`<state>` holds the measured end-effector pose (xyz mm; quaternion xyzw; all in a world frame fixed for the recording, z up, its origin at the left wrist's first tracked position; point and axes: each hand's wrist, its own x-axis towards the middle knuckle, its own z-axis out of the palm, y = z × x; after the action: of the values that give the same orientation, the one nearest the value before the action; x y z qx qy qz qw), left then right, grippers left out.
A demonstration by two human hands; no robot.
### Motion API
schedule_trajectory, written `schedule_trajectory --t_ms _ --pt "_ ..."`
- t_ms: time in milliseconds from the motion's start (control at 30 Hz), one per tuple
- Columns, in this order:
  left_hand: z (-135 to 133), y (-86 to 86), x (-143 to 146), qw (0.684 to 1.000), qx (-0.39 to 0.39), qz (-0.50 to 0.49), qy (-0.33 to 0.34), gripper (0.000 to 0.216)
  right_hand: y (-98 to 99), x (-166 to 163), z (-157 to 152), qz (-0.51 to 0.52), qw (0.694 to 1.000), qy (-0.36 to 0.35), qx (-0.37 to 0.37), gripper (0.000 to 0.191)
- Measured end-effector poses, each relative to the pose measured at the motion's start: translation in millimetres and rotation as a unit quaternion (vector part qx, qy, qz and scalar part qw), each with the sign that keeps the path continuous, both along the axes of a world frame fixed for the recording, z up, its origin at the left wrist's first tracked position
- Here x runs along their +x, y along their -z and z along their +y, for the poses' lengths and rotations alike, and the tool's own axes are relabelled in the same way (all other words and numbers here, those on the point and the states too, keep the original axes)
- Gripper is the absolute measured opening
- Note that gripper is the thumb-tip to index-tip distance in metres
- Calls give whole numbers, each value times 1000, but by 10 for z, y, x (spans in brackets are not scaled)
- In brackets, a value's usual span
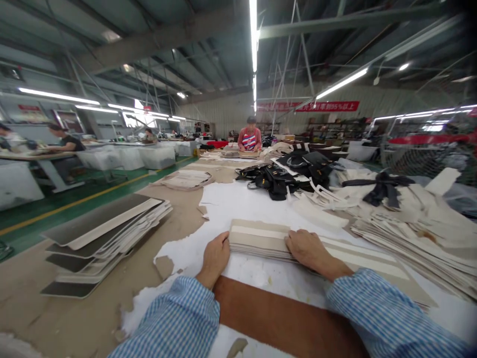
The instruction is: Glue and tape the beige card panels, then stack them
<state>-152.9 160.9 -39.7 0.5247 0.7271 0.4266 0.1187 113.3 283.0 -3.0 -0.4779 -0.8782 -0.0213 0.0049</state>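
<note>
A flat stack of beige cardboard-like panels with a pale stripe [261, 237] lies on the white-covered worktable [242, 204] in front of me. My left hand [215, 256] presses against the stack's left end, fingers curled at its edge. My right hand [307, 248] rests palm-down on top of the stack near its middle. Both of my sleeves are blue-and-white checked. A brown board [276, 318] lies on the table between my forearms.
A fanned pile of grey and beige panels [100, 233] sits at the left. More beige panels [410, 233] spread along the right. Black bags and straps [290, 174] lie beyond. A person in a striped apron [249, 135] works at the far end; others sit left.
</note>
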Motion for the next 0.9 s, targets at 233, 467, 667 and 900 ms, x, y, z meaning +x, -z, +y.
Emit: schedule_trajectory --t_ms 233,467,667,900 --pt "-3 -23 45 999 7 -32 -25 29 -46 -7 45 87 995 36 -34 34" --pt "-1 -79 32 992 56 -85 -70 29 -68 -83 96 301 950 65 -54 42" --pt "-120 -278 86 981 86 -159 -71 33 -262 159 -243 480 871 40 -98 47" --pt "-932 -608 760 963 8 -266 44 46 -500 1352 -1155 602 779 98 -143 57"
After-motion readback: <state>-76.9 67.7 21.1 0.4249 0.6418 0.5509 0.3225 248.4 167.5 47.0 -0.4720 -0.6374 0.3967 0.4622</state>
